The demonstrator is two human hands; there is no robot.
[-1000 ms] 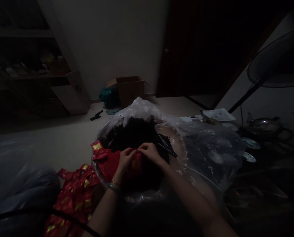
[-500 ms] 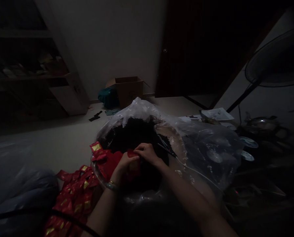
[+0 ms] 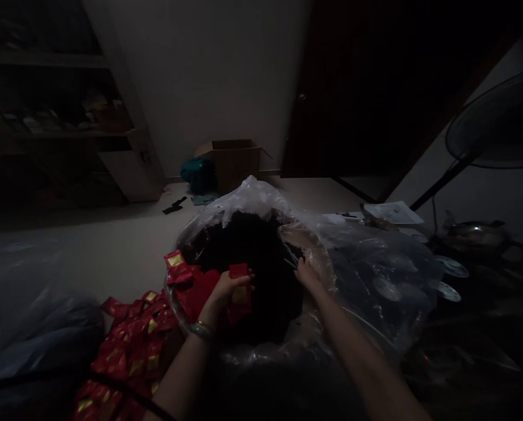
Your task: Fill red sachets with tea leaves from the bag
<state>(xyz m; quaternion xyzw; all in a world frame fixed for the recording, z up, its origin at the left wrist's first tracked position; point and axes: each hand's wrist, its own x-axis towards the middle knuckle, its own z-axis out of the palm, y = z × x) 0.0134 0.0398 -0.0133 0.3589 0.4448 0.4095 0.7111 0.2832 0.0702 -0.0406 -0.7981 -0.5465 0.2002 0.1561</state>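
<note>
Held in my left hand [image 3: 224, 287] is a red packet [image 3: 240, 297] with a gold label, above a dark heap of loose material like tea leaves [image 3: 253, 240]. The heap fills a large bag of clear plastic [image 3: 261, 193]. My right hand [image 3: 306, 272] is closed around the handle of a thin two-armed tool [image 3: 291, 258] at the heap's right side; a white cord [image 3: 369, 321] trails from there. Several red packets [image 3: 178, 266] lie at the bag's left rim. A larger pile of red packets [image 3: 132, 345] sits outside it, lower left.
An open cardboard box [image 3: 237, 164] and a teal bag [image 3: 199, 174] stand by the wall. Shelves [image 3: 59, 134] are at left. At right are a standing fan [image 3: 498, 128], a kettle-like pot [image 3: 476, 234], papers [image 3: 393, 212] and patterned dishes [image 3: 451, 266]. A dark cable [image 3: 121, 386] crosses lower left.
My right hand has left the red packet and moved right onto the corded tool. My left hand keeps the packet, now more fully visible. The view has shifted slightly.
</note>
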